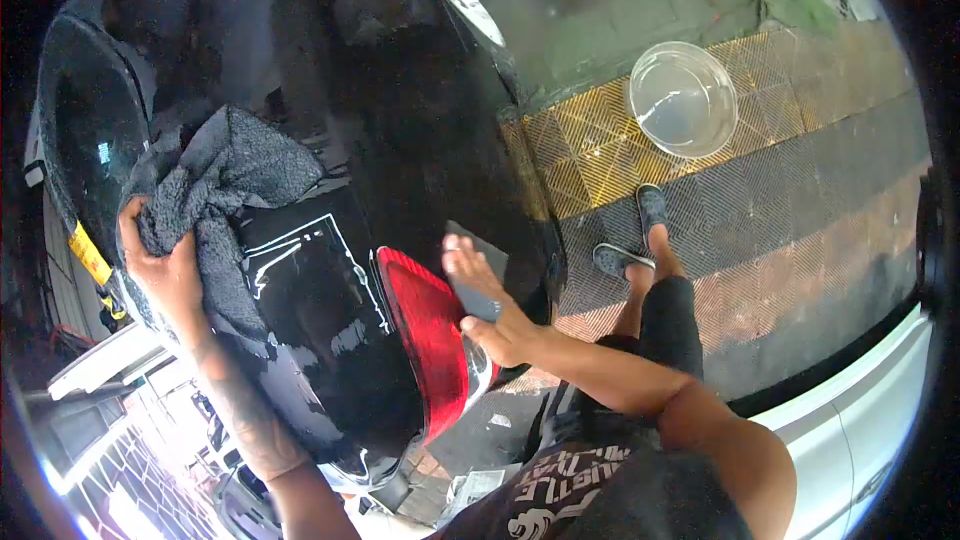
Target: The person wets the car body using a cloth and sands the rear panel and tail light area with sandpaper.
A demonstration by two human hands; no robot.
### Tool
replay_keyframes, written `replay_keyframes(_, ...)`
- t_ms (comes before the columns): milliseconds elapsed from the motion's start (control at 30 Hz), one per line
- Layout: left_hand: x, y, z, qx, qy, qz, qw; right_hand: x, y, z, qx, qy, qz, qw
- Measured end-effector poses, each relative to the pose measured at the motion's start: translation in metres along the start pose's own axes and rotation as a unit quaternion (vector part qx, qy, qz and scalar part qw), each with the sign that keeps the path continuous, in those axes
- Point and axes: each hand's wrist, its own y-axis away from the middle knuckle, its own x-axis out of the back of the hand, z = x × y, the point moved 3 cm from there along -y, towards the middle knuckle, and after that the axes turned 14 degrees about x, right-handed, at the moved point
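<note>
A wet black car [400, 120] fills the left half of the view. My left hand [165, 265] grips a dark grey cloth [235, 165] that lies bunched on the car's bodywork, with one part hanging down beside the wrist. My right hand [490, 305] holds a flat grey pad [480, 302] against the car, just beside the red tail light [425, 340]. The fingers of that hand lie over the pad and the thumb rests along its lower edge. Light reflects off the glossy panel between the cloth and the tail light.
A clear bucket [683, 100] with liquid stands on yellow and grey floor tiles [790, 170]. My feet in dark shoes are below it. A white car [850, 420] is at the lower right. A hose-like clutter lies at the top right.
</note>
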Motion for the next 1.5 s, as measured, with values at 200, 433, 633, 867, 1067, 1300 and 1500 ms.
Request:
replay_keyframes(200,0.004,0.004,0.000,0.008,-0.014,-0.002,1.000,0.010,-0.022,0.035,-0.101,0.122,-0.003,0.987)
replay_keyframes(433,0.001,0.003,0.008,0.021,0.014,-0.020,0.999,0.008,0.008,0.019,-0.122,0.062,-0.002,0.991)
replay_keyframes(633,0.000,0.001,0.001,0.012,0.022,-0.021,0.999,-0.015,0.049,-0.037,-0.066,-0.007,-0.027,0.997)
replay_keyframes(867,0.001,0.003,0.005,-0.011,-0.002,0.000,1.000,0.001,0.005,-0.006,-0.024,-0.020,-0.047,0.998)
replay_keyframes(1067,0.001,0.003,0.008,-0.004,0.006,0.002,1.000,0.012,-0.001,0.032,-0.130,0.040,-0.015,0.991)
replay_keyframes(1300,0.001,0.003,0.002,0.004,0.003,-0.007,1.000,0.002,0.022,-0.008,-0.119,0.011,-0.008,0.993)
replay_keyframes(1500,0.003,0.003,0.005,-0.003,0.008,-0.016,1.000,0.040,-0.022,0.117,-0.182,0.094,0.050,0.977)
